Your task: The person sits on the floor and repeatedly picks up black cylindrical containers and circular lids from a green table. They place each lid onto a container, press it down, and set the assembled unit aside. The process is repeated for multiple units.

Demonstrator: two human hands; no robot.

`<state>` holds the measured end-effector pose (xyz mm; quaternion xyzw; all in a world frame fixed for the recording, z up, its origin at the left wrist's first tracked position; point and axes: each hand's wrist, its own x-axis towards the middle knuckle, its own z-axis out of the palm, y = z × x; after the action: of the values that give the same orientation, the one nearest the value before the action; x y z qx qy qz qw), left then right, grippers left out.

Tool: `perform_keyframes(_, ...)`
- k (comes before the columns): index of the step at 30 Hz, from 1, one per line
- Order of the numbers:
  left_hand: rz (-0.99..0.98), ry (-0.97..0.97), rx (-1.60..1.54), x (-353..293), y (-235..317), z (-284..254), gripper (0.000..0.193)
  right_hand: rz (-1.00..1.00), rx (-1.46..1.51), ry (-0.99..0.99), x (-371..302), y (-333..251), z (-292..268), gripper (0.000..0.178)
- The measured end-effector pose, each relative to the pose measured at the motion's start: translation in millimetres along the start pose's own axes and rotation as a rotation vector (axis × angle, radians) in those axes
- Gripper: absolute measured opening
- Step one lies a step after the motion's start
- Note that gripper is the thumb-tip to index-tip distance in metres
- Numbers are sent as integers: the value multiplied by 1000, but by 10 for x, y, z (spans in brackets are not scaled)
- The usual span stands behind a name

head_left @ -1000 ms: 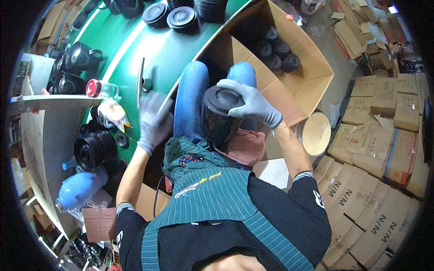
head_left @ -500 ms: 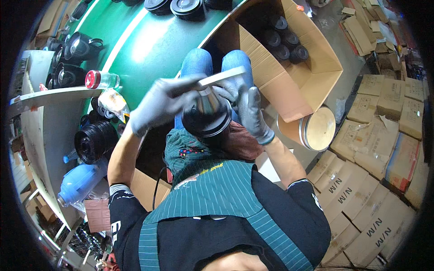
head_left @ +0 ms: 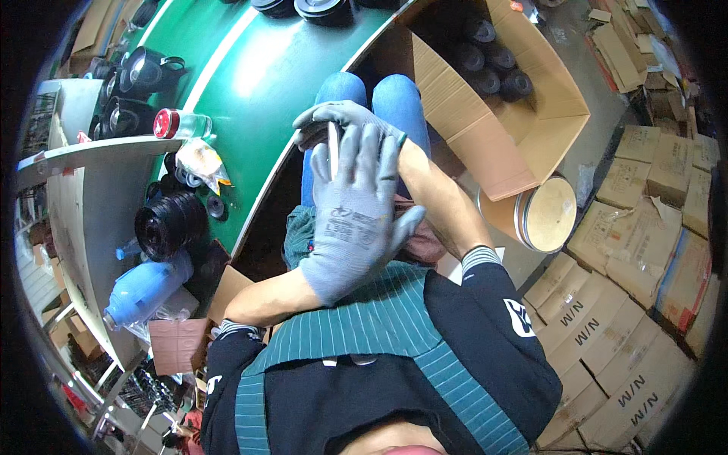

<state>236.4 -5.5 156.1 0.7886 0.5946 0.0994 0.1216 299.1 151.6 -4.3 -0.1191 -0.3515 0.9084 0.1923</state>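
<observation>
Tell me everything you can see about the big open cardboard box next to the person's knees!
The big brown cardboard box stands open on the floor at the person's right, beside the blue-jeaned knees. Its flaps are folded outward, and one creased flap leans toward the legs. Inside, in the shadowed bottom, lie several round black parts, packed close together. A round tan drum sits just beside its near corner. Neither hand touches it.

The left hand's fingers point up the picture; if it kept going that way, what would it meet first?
Most likely the grey-gloved right hand, which lies across the fingertips of the grey-gloved left hand, with a thin pale strip between them. They already seem to touch, though depth is unclear. Beyond are the blue-jeaned knees.
</observation>
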Motion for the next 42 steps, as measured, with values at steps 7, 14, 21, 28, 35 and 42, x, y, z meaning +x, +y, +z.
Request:
perform_keyframes(7, -110, 260, -254, -169, -701, 225, 75, -217, 190, 357, -625, 51, 17, 38)
perform_keyframes(14, -22, -27, -947, 434, -1613, 502, 58, -590, -364, 195, -1460, -45, 690, 33)
perform_keyframes(21, 53, -542, -1364, 1030, -1632, 770, 61, -451, -1114, -123, -1349, -469, 1035, 12)
perform_keyframes(28, 273, -867, -1491, 1586, -935, 1286, 57, -322, -1385, -589, -506, -226, 1466, 48)
perform_keyframes(35, 330, -958, -1496, 1547, -709, 1105, 61, -255, -1417, -425, -339, -46, 1633, 37)
perform_keyframes(42, 194, -85, -1333, 1721, -1771, 1183, 67, -579, -1231, 101, -1087, -440, 1271, 39)
